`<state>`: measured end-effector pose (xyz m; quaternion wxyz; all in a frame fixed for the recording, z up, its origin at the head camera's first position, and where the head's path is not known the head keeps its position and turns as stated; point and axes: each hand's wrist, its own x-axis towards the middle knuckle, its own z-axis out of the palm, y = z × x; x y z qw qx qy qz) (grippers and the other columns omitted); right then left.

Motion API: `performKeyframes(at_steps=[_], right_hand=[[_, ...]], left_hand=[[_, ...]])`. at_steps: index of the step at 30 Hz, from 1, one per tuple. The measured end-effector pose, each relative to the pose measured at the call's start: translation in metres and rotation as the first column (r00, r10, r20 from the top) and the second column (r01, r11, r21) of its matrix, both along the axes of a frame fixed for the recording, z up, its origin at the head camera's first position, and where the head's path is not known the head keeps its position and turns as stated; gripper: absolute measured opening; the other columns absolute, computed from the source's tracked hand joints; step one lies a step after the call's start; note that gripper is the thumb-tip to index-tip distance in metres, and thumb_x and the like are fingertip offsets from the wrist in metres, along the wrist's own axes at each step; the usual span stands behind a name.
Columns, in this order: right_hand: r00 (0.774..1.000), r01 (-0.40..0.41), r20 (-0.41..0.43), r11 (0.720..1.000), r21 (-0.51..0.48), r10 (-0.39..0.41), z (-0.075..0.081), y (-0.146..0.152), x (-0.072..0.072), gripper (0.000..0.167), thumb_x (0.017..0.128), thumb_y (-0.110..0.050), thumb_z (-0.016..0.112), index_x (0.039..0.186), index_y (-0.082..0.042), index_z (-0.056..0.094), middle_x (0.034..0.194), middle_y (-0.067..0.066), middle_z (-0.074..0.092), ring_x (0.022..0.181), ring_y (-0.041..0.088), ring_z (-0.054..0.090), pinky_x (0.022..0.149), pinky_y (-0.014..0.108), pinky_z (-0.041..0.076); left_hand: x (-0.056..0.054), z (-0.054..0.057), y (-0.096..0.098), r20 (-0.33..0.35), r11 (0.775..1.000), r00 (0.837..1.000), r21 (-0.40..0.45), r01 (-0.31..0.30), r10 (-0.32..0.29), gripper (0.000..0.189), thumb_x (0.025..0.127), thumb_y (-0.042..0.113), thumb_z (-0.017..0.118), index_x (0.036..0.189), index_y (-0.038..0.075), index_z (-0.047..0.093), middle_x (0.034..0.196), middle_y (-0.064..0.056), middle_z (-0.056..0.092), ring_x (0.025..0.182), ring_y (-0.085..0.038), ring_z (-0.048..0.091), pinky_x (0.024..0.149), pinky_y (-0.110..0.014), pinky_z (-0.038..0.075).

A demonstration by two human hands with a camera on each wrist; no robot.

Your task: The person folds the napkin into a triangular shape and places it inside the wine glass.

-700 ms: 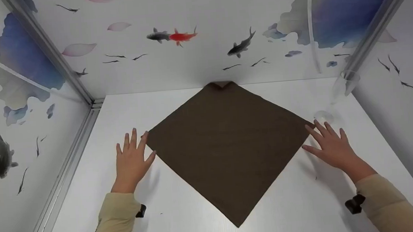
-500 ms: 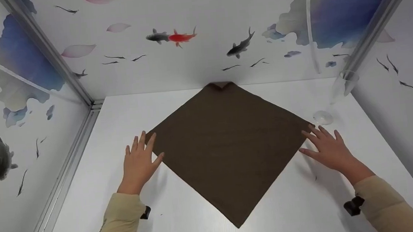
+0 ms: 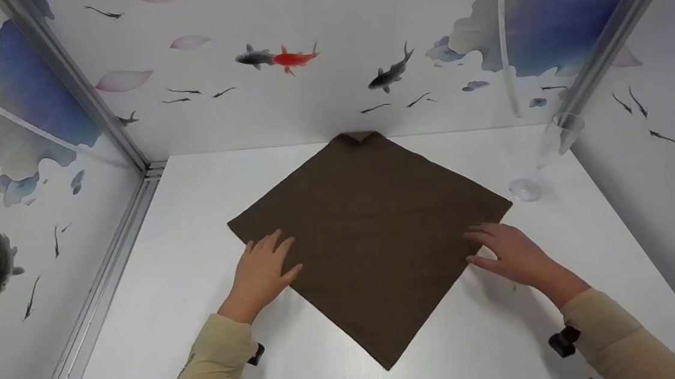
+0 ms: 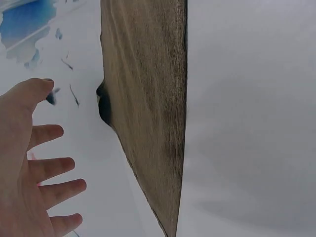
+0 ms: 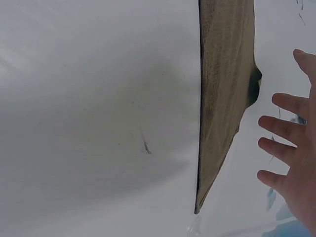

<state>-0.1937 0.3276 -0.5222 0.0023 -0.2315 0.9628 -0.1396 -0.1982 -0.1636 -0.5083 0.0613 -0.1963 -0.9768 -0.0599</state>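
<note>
A brown cloth napkin [image 3: 371, 241] lies spread as a diamond on the white table, one corner pointing to the near edge. Its far corner turns up against the back wall. My left hand [image 3: 263, 273] hovers over the napkin's left near edge, fingers spread and holding nothing. Across from it, my right hand [image 3: 511, 251] is above the right near edge, its fingers loosely extended. In the left wrist view the left fingers [image 4: 57, 190] are apart from the napkin [image 4: 148, 98]. The right wrist view likewise has the right fingers [image 5: 281, 128] clear of the cloth [image 5: 222, 89].
A clear stemmed glass [image 3: 559, 136] stands at the back right, its round foot [image 3: 525, 190] near the napkin's right corner. White panels printed with fish and petals wall the table [image 3: 187, 195] at the back and sides, with metal rails [image 3: 101, 280] at the joints.
Both hands have moved inward and toward the near side, away from the napkin's left and right corners, which now show uncovered. The napkin keeps its place and shape.
</note>
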Motion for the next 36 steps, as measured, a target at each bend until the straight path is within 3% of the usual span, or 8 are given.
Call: performKeyframes(at_steps=[7,12,16,20,24,27,33,36], right_hand=[[0.995,-0.101,0.018,0.995,0.006,0.101,-0.003,-0.023,0.005,0.044,0.092,-0.035,0.068,0.125,-0.006,0.062,0.123,0.011,0.060,0.115,0.031,0.055,0.097,0.050,0.044],[0.981,-0.191,0.008,0.980,0.048,0.191,-0.007,-0.039,0.012,0.037,0.090,-0.031,0.070,0.119,-0.007,0.066,0.118,0.007,0.062,0.110,0.027,0.057,0.093,0.045,0.047],[0.945,-0.314,-0.072,0.947,0.065,0.318,-0.016,-0.049,0.017,0.032,0.086,-0.026,0.076,0.113,-0.010,0.068,0.113,0.003,0.063,0.103,0.022,0.059,0.087,0.040,0.050],[0.890,-0.430,-0.143,0.901,0.057,0.434,-0.023,-0.057,0.020,0.031,0.081,-0.022,0.082,0.108,-0.013,0.071,0.106,0.001,0.063,0.095,0.018,0.059,0.080,0.035,0.052],[0.865,-0.475,-0.151,0.878,0.056,0.478,-0.030,-0.062,0.023,0.032,0.077,-0.021,0.085,0.105,-0.014,0.071,0.103,0.000,0.062,0.093,0.017,0.058,0.078,0.034,0.052],[0.848,-0.504,-0.152,0.861,0.068,0.509,-0.036,-0.064,0.023,0.030,0.076,-0.020,0.086,0.101,-0.013,0.072,0.102,0.002,0.062,0.091,0.018,0.058,0.077,0.034,0.052],[0.806,-0.550,-0.192,0.828,0.106,0.560,-0.045,-0.065,0.021,0.024,0.074,-0.015,0.086,0.095,-0.013,0.074,0.101,0.004,0.062,0.089,0.020,0.059,0.076,0.035,0.052],[0.813,-0.543,-0.183,0.833,0.107,0.553,-0.045,-0.067,0.019,0.024,0.074,-0.015,0.086,0.094,-0.014,0.074,0.100,0.004,0.060,0.088,0.019,0.058,0.075,0.034,0.052]], left_hand=[[0.005,-0.008,0.016,0.015,0.994,0.995,-0.032,0.101,-0.100,0.055,0.091,0.043,0.067,0.132,0.008,0.058,0.136,-0.016,0.054,0.123,-0.032,0.053,0.104,-0.054,0.037],[0.009,-0.016,0.023,0.018,0.981,0.983,-0.056,0.184,-0.184,0.049,0.089,0.039,0.070,0.127,0.008,0.061,0.125,-0.013,0.061,0.116,-0.030,0.057,0.102,-0.049,0.041],[0.011,-0.022,0.028,0.020,0.961,0.966,-0.094,0.260,-0.259,0.039,0.087,0.034,0.074,0.115,0.008,0.065,0.109,-0.009,0.065,0.102,-0.026,0.062,0.096,-0.043,0.047],[0.011,-0.027,0.033,0.029,0.923,0.932,-0.134,0.361,-0.360,0.028,0.084,0.031,0.078,0.099,0.011,0.066,0.091,-0.003,0.061,0.084,-0.020,0.059,0.082,-0.036,0.052],[0.012,-0.034,0.036,0.057,0.883,0.894,-0.141,0.447,-0.444,0.021,0.082,0.027,0.080,0.090,0.014,0.065,0.083,0.000,0.057,0.076,-0.016,0.054,0.071,-0.032,0.050],[0.013,-0.039,0.037,0.085,0.868,0.875,-0.112,0.483,-0.476,0.017,0.082,0.020,0.080,0.090,0.015,0.066,0.083,0.001,0.056,0.076,-0.015,0.053,0.068,-0.031,0.049],[0.014,-0.045,0.038,0.118,0.861,0.859,-0.054,0.506,-0.498,0.016,0.081,0.009,0.079,0.093,0.015,0.070,0.086,0.002,0.056,0.078,-0.014,0.052,0.069,-0.029,0.049],[0.012,-0.046,0.038,0.113,0.860,0.859,-0.058,0.507,-0.499,0.013,0.081,0.009,0.078,0.090,0.015,0.071,0.084,0.002,0.055,0.076,-0.014,0.051,0.069,-0.029,0.049]])
